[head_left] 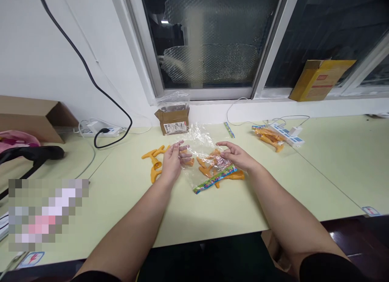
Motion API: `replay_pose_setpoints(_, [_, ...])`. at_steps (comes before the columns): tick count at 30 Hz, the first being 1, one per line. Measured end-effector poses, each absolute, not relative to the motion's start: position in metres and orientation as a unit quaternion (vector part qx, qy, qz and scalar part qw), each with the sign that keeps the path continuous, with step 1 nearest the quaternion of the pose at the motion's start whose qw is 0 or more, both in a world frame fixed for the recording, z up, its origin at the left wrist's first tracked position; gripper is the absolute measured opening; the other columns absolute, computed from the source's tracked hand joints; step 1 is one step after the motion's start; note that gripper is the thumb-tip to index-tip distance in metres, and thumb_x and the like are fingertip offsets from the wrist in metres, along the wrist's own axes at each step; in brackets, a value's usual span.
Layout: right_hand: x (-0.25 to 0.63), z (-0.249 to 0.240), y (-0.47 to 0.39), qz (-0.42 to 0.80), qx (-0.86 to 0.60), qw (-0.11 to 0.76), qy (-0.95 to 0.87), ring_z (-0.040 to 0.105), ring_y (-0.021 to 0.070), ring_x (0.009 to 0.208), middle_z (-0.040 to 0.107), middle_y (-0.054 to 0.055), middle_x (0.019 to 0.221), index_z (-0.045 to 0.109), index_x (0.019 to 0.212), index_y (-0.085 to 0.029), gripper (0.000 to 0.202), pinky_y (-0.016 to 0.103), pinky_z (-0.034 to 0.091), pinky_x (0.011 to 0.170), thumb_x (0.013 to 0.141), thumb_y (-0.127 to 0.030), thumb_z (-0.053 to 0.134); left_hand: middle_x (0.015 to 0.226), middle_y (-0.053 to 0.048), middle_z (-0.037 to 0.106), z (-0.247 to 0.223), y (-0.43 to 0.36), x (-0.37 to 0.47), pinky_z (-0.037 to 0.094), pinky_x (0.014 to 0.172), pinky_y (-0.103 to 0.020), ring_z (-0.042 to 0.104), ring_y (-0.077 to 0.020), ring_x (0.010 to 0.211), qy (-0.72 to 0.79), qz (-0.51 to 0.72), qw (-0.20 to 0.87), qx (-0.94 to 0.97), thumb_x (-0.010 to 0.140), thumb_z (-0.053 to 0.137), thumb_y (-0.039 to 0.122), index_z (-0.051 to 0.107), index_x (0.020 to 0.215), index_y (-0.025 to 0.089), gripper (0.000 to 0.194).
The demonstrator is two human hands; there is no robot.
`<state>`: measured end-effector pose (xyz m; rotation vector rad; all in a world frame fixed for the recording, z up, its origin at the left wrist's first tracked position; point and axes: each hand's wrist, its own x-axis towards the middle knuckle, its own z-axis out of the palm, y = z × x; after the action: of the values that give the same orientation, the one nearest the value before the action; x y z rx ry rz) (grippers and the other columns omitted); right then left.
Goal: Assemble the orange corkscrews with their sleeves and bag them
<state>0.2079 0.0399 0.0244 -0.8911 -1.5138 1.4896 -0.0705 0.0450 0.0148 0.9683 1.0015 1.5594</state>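
A clear plastic bag [199, 142] with a colourful printed strip is stretched between my hands above the table. My left hand [172, 162] has its left edge between thumb and fingers, the fingers partly spread behind the film. My right hand [237, 155] grips the other side, index finger and thumb slightly apart. Orange plastic pieces with T-shaped handles [205, 168] show through and under the bag; I cannot tell whether any are inside it. More orange pieces [156, 174] lie just left of my left hand.
A small open cardboard box [174, 122] stands by the wall. At right, a bag of orange pieces [269, 137] lies against a white power strip [288, 134]. A loose printed strip [229, 130] lies behind my hands. A black cable [82, 59] hangs at left.
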Motion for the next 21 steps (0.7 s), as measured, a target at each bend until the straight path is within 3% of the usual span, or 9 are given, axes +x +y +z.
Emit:
replay_pose_setpoints(5, [0.206, 0.024, 0.040, 0.624, -0.343, 0.389, -0.585, 0.067, 0.0145, 0.068, 0.075, 0.000, 0.080, 0.061, 0.122, -0.023, 0.049, 0.026, 0.050, 0.064, 0.082, -0.043, 0.082, 0.091, -0.007, 0.074, 0.013, 0.044, -0.071, 0.042, 0.037, -0.021, 0.053, -0.0070, 0.042, 0.443, 0.635, 0.442, 0.453, 0.092, 0.064, 0.056, 0.063, 0.128, 0.019, 0.052])
replay_pose_setpoints(8, [0.204, 0.023, 0.039, 0.631, -0.319, 0.387, -0.592, 0.069, 0.0154, 0.072, 0.077, 0.000, 0.085, 0.056, 0.117, -0.026, 0.046, 0.028, 0.053, 0.069, 0.081, -0.040, 0.083, 0.082, 0.000, 0.071, 0.015, 0.039, -0.068, 0.038, 0.036, -0.020, 0.049, -0.0070, 0.038, 0.440, 0.628, 0.423, 0.483, 0.093, 0.067, 0.047, 0.046, 0.145, 0.025, 0.060])
replay_pose_setpoints(11, [0.202, 0.022, 0.038, 0.633, -0.314, 0.380, -0.597, 0.069, 0.0152, 0.071, 0.077, 0.000, 0.085, 0.051, 0.108, -0.026, 0.045, 0.029, 0.054, 0.068, 0.080, -0.039, 0.084, 0.082, 0.003, 0.070, 0.018, 0.034, -0.066, 0.039, 0.037, -0.019, 0.048, -0.0068, 0.037, 0.437, 0.629, 0.405, 0.500, 0.093, 0.067, 0.039, 0.029, 0.148, 0.030, 0.068])
replay_pose_setpoints(14, [0.201, 0.023, 0.038, 0.631, -0.323, 0.394, -0.586, 0.068, 0.0144, 0.067, 0.075, -0.003, 0.079, 0.049, 0.104, -0.027, 0.046, 0.028, 0.054, 0.066, 0.079, -0.039, 0.084, 0.082, 0.005, 0.069, 0.021, 0.032, -0.067, 0.040, 0.039, -0.018, 0.049, -0.0063, 0.037, 0.431, 0.635, 0.396, 0.505, 0.092, 0.068, 0.036, 0.032, 0.136, 0.031, 0.057])
replay_pose_setpoints(18, [0.202, 0.029, 0.036, 0.633, -0.338, 0.405, -0.566, 0.067, 0.0153, 0.066, 0.073, -0.003, 0.075, 0.049, 0.101, -0.027, 0.043, 0.027, 0.053, 0.062, 0.080, -0.044, 0.082, 0.093, 0.000, 0.072, 0.022, 0.033, -0.068, 0.047, 0.044, -0.018, 0.056, -0.0065, 0.046, 0.422, 0.636, 0.404, 0.504, 0.091, 0.067, 0.035, 0.050, 0.107, 0.025, 0.025])
replay_pose_setpoints(21, [0.202, 0.031, 0.035, 0.644, -0.334, 0.399, -0.561, 0.069, 0.0169, 0.069, 0.075, -0.001, 0.082, 0.049, 0.103, -0.027, 0.047, 0.029, 0.053, 0.063, 0.077, -0.044, 0.084, 0.079, -0.002, 0.070, 0.021, 0.033, -0.068, 0.051, 0.050, -0.020, 0.061, -0.0095, 0.052, 0.437, 0.626, 0.409, 0.500, 0.091, 0.063, 0.031, 0.062, 0.088, 0.020, 0.011])
